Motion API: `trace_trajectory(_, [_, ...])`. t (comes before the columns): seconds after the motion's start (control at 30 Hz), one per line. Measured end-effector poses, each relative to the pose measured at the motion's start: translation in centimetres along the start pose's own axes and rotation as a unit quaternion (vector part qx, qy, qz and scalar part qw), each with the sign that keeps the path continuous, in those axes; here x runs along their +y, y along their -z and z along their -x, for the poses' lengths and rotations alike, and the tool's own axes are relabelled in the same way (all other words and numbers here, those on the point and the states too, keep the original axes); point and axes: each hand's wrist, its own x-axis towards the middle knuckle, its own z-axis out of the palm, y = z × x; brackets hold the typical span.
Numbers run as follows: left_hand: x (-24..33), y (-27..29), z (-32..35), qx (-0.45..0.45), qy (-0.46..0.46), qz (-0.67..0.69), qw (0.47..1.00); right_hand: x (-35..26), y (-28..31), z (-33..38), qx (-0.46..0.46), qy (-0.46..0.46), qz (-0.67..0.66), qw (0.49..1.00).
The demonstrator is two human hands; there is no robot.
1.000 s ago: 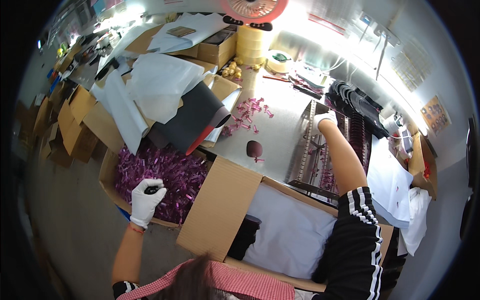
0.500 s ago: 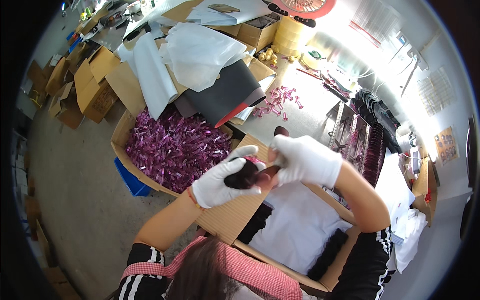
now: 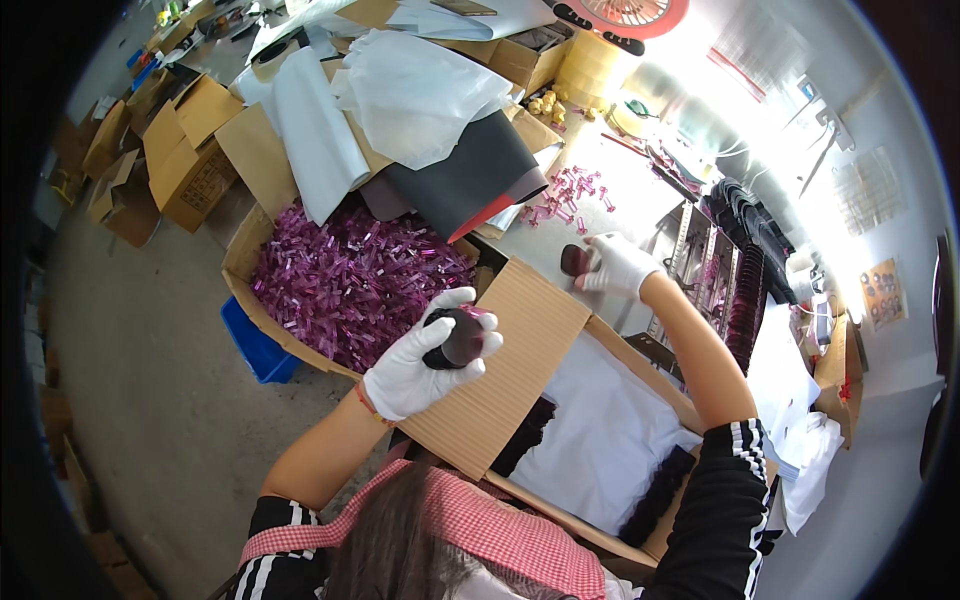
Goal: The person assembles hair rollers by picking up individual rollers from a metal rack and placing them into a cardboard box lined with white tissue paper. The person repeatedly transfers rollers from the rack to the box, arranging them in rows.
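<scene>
Looking down remotely, I have the left hand (image 3: 404, 375) clamped on a stack of dark lenses (image 3: 461, 343), well apart from the right hand (image 3: 622, 268), which is at a dark lens (image 3: 573, 261) on the tabletop (image 3: 530, 243); I cannot tell whether it grips. Purple strips (image 3: 350, 285) heap inside a cardboard box (image 3: 236, 270); an open carton (image 3: 510, 375) contains white sheeting (image 3: 600, 440) and black material (image 3: 655, 500).

We see a grey floor (image 3: 135, 320) at left, a metallic counter (image 3: 640, 202) at upper centre, and a pale wall (image 3: 908, 335) at right, under bright light (image 3: 785, 145).
</scene>
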Motion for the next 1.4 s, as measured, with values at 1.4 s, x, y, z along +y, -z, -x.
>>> trace_trajectory(1.4, [5.9,-1.4,6.1,0.169,-0.293,-0.724,0.601,-30.7,-0.8,-3.4,0.093,0.282,-0.11,0.948])
